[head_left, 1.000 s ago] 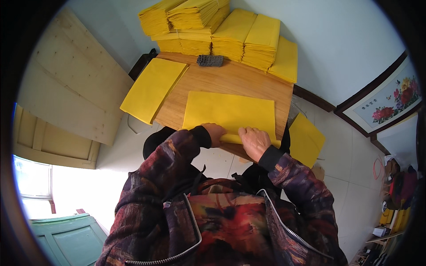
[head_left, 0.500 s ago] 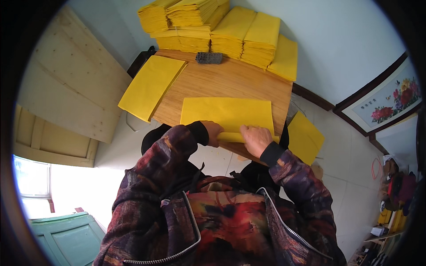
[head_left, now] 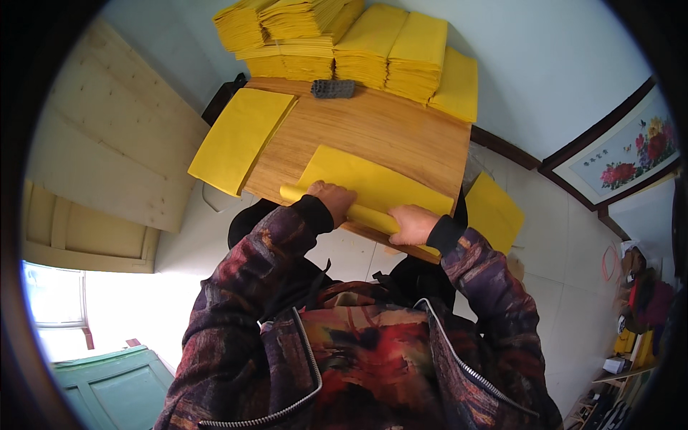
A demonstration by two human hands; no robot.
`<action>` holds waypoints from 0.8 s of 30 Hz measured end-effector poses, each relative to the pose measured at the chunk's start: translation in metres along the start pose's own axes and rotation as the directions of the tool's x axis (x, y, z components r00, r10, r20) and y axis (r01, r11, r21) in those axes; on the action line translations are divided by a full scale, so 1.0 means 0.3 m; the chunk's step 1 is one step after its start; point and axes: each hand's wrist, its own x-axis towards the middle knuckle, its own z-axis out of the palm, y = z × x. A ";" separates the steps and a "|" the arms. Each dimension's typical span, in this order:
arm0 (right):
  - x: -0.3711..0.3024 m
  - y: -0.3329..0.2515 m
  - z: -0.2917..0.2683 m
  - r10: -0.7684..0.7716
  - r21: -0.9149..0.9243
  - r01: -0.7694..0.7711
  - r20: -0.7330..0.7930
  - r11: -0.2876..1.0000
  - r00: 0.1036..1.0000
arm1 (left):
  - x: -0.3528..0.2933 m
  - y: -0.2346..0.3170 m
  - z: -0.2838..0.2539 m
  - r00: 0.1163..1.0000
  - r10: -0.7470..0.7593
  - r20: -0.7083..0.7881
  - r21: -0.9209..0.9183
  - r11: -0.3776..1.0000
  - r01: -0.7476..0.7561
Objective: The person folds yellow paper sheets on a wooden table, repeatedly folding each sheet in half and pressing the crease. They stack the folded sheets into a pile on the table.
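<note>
A sheaf of yellow paper sheets point(head_left: 373, 183) lies on the near part of a wooden table point(head_left: 387, 132). Its near edge is curled up into a roll. My left hand point(head_left: 331, 198) grips that rolled edge at its left part. My right hand point(head_left: 412, 223) presses on the roll further right, fingers bent over it. Both sleeves are dark and patterned.
Several stacks of yellow paper point(head_left: 344, 39) stand along the table's far edge, with a small dark grey block point(head_left: 332, 89) in front. A flat yellow pile point(head_left: 240, 136) overhangs the left edge; another yellow sheet point(head_left: 494, 211) lies right. A wooden board point(head_left: 107, 136) leans left; a framed flower picture point(head_left: 623, 154) sits right.
The near edge of the sheaf has been rolled up from flat, and both hands have shifted onto the roll. The view has tilted a little.
</note>
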 end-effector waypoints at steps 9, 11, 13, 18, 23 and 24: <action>-0.021 0.000 0.036 -0.006 -0.277 -0.081 -0.299 0.957 0.954 | 0.002 -0.006 -0.030 0.978 -0.046 0.202 -0.105 0.992 0.068; -0.019 0.014 0.019 0.003 0.020 -0.004 0.006 1.000 1.000 | -0.005 0.007 -0.020 0.999 0.014 -0.030 0.003 1.000 -0.014; -0.024 0.016 0.014 0.010 0.028 -0.009 -0.029 1.000 1.000 | -0.009 0.015 -0.010 0.967 0.119 -0.227 0.069 0.992 -0.106; -0.032 -0.009 0.034 0.019 -0.373 -0.170 -0.375 0.912 0.927 | 0.017 -0.026 -0.045 0.905 0.209 0.370 -0.439 0.898 -0.028; -0.026 0.029 -0.010 0.083 0.076 -0.085 0.026 0.993 0.996 | -0.008 0.007 -0.050 0.999 0.023 -0.040 -0.013 1.000 -0.024; -0.029 0.033 -0.013 0.044 0.167 -0.053 0.054 0.985 0.998 | -0.012 0.010 -0.047 0.988 0.053 -0.144 0.017 0.999 -0.051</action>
